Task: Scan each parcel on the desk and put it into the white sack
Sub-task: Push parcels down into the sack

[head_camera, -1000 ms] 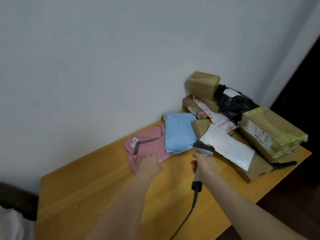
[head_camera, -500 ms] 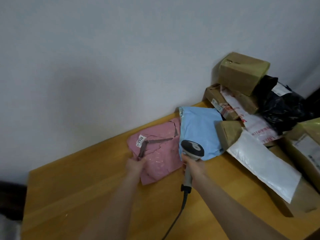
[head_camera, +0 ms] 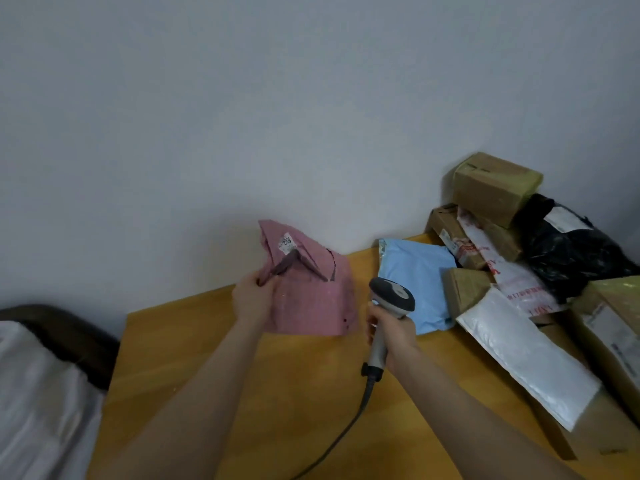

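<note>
My left hand [head_camera: 252, 299] grips the left edge of a pink mailer parcel [head_camera: 311, 289] and holds it up, tilted, above the wooden desk [head_camera: 277, 393]. A small white label sits near the parcel's top. In my right hand [head_camera: 394, 337] is the grey handheld barcode scanner [head_camera: 389, 299], gripped by its handle just right of the pink parcel, its cable trailing toward me. A light blue mailer [head_camera: 415, 282] lies flat behind the scanner. The white sack [head_camera: 38, 403] shows at the lower left, beside the desk.
A pile of parcels fills the desk's right end: a white padded mailer [head_camera: 526, 355], brown boxes [head_camera: 495, 187], a black bag [head_camera: 571, 251], a red-printed white bag [head_camera: 502, 268] and a taped carton [head_camera: 613, 327]. The wall stands right behind the desk.
My left hand has taken hold of the pink parcel and raised it off the desk. The scanner hand moved left, next to it. The view swung left, bringing the white sack in.
</note>
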Motion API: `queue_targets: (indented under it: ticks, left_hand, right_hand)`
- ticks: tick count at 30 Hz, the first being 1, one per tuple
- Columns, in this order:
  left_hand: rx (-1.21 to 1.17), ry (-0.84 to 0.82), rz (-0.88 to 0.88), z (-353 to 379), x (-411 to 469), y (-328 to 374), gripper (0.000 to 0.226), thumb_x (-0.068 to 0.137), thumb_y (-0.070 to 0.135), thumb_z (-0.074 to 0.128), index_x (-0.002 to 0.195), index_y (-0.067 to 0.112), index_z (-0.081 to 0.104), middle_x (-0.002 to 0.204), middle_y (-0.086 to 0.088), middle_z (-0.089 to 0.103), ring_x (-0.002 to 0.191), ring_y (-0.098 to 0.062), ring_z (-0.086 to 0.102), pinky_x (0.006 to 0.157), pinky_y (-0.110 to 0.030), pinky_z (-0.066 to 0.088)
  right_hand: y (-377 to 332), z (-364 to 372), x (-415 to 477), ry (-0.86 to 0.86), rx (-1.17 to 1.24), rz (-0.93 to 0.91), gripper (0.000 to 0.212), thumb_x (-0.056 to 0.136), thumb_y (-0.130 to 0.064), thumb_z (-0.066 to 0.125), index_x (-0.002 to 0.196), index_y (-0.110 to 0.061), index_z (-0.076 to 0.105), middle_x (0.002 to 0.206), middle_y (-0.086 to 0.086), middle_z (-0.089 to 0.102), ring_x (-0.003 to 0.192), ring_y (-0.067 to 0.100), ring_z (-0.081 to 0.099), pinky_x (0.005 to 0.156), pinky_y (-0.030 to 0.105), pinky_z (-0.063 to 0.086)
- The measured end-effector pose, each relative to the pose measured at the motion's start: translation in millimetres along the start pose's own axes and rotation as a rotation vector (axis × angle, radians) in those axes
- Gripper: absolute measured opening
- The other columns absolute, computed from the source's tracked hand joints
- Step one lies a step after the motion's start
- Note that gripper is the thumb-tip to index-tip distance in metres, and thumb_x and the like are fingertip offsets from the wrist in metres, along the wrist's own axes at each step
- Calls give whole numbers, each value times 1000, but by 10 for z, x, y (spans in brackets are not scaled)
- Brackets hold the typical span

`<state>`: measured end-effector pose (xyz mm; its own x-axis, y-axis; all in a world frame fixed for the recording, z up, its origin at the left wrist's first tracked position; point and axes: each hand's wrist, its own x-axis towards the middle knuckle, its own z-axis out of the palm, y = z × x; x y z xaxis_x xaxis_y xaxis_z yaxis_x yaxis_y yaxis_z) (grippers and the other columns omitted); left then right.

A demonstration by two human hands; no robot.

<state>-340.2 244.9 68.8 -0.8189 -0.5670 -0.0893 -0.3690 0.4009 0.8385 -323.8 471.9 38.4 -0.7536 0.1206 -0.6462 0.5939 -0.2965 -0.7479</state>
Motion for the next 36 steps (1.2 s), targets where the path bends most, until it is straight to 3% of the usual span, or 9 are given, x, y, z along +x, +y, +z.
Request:
queue_targets:
  ticks: [6, 9, 14, 19, 23, 27, 30, 33, 36]
  left_hand:
    - [516, 41, 440, -631, -493, 226, 19, 87, 22, 65, 103, 24, 75, 93, -4, 71, 91, -29, 63, 67, -33, 44]
    - [703, -117, 379, -721, -754, -126, 21, 90, 25, 62, 107, 31, 73, 110, 1, 71, 104, -23, 62, 78, -29, 44]
    - [850, -600, 83, -726, -971, -958, 47, 87, -4, 46, 122, 21, 65, 127, 0, 63, 115, -13, 58, 92, -20, 42]
    - [744, -487, -93, -811, -819, -1305, 48, 92, 7, 46, 140, 15, 46, 141, -9, 49, 128, -22, 47, 101, -25, 36]
    - [616, -425, -167, -786, -607, -1565, 69, 87, 48, 49, 143, 9, 39, 148, -14, 39, 130, -29, 44, 102, -30, 34]
    - [184, -257, -410, -653, -413, -1823, 67, 81, 14, 74, 135, -6, 40, 135, -21, 51, 124, -35, 50, 97, -35, 42]
    - [-11, -245, -482, -583, -360, -1984, 72, 71, 7, 81, 132, -5, 44, 132, -21, 53, 118, -35, 54, 96, -45, 47]
    - [-44, -298, -390, -619, -271, -2110, 81, 53, 20, 71, 129, 0, 50, 123, -14, 59, 109, -30, 59, 89, -41, 49]
    - [296, -393, -240, -766, -68, -2113, 74, 63, 29, 65, 134, 9, 52, 129, -16, 59, 113, -31, 58, 95, -41, 46]
  right_hand:
    - [-117, -32, -420, -74, 59, -22, 23, 88, -16, 68, 72, -5, 57, 59, 7, 57, 48, 18, 51, 51, 29, 43]
    - [-32, -49, -527, -83, 22, -9, 23, 88, -16, 69, 71, -4, 58, 59, 8, 58, 49, 18, 52, 50, 28, 43]
    - [311, -16, -558, -78, -91, 29, 19, 87, -14, 69, 74, -2, 61, 62, 10, 59, 51, 20, 52, 51, 29, 43]
    - [670, 253, -527, -79, -163, 108, 18, 86, -13, 70, 76, 1, 62, 63, 12, 58, 50, 21, 52, 50, 28, 44]
    - [931, 541, -428, -72, -196, 146, 24, 84, -18, 73, 98, 0, 65, 84, 14, 66, 77, 28, 63, 71, 39, 56]
    - [1076, 726, -251, -60, -257, 146, 46, 80, -24, 77, 118, -6, 59, 113, 13, 63, 111, 34, 57, 102, 50, 45]
    - [1191, 813, -165, -79, -292, 175, 41, 80, -21, 77, 114, -6, 60, 111, 12, 63, 108, 32, 57, 99, 48, 47]
    - [1313, 899, -165, -53, -422, 145, 30, 79, -15, 77, 103, -5, 62, 99, 12, 65, 98, 30, 61, 91, 44, 51]
    - [1315, 981, -174, 12, -484, 26, 12, 79, -4, 71, 78, -6, 59, 74, 12, 60, 78, 29, 59, 71, 39, 48]
